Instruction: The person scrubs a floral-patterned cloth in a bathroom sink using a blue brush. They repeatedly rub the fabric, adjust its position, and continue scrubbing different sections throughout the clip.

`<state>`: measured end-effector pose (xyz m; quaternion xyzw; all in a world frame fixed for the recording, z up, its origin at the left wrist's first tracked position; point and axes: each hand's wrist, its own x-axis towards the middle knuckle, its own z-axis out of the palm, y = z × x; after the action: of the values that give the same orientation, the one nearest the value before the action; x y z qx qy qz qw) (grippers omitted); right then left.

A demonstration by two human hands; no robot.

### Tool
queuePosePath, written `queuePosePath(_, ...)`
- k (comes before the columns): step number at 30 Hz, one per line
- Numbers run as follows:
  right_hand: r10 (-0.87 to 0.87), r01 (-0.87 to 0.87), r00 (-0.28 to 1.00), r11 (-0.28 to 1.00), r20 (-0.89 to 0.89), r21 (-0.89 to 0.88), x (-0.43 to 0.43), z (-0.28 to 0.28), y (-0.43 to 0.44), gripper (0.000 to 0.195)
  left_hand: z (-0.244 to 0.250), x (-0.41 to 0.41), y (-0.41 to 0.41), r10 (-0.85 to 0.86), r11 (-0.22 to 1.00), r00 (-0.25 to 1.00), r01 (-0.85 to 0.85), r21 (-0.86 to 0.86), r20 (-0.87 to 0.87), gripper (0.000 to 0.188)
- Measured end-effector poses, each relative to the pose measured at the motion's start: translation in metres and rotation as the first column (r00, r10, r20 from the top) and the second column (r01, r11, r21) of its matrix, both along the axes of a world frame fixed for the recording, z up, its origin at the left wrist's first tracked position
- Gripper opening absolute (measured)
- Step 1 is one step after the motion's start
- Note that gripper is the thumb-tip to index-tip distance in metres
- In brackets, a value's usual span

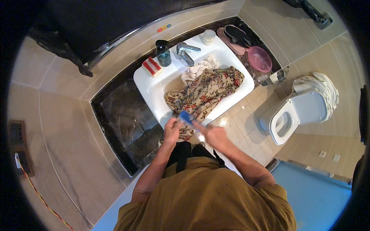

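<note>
A wet-looking floral cloth (206,89) lies bunched in the white washbasin (151,96) and hangs over its front rim. My left hand (172,130) grips a fold of this cloth at the rim. Blurred by motion, my right hand (213,135) holds a blue brush (186,117) against the cloth, just right of my left hand; its bristles cannot be made out. Behind the floral cloth, a crumpled whitish cloth (196,71) lies in the basin beneath the chrome faucet (186,52).
On the basin's back ledge stand a red-and-white sponge (152,67), a pump bottle (163,55) and a whitish cup (209,37). A pink bowl (260,59) and slippers (234,37) lie right of it. A toilet (284,122) with its lid up stands farther right.
</note>
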<state>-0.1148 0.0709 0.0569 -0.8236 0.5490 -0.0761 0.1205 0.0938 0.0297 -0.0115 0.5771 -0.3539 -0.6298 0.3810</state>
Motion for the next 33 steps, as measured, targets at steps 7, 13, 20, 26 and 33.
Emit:
queuePosePath(7,-0.509,0.509,0.861,0.86,0.013,-0.023,-0.104,-0.032,-0.083,0.038,0.055,-0.005,-0.035,-0.146,0.947,0.988,0.128,-0.293,-0.043,0.009)
queuePosePath(13,-0.812,0.251,0.059,0.575,0.581,0.779,-0.054,-0.004,-0.057,0.049,0.144,-0.022,-0.062,-0.203,0.508,0.783,0.598,-0.621,0.588,0.013)
queuePosePath(20,-0.682,-0.213,-0.474,0.703,0.557,0.678,-0.046,0.004,-0.072,0.021,0.153,-0.056,-0.077,-0.458,0.852,0.805,0.278,-0.443,-0.376,0.016)
queuePosePath(26,-0.725,0.089,-0.365,0.598,0.584,0.797,-0.048,0.025,-0.068,0.031,0.148,-0.047,-0.067,-0.613,0.778,0.732,0.495,-0.387,-0.297,0.048)
queuePosePath(33,-0.762,-0.107,-0.35,0.61,0.545,0.785,-0.046,0.012,-0.067,0.023,0.149,-0.058,-0.064,-0.766,0.565,0.637,0.727,-0.39,0.08,0.05)
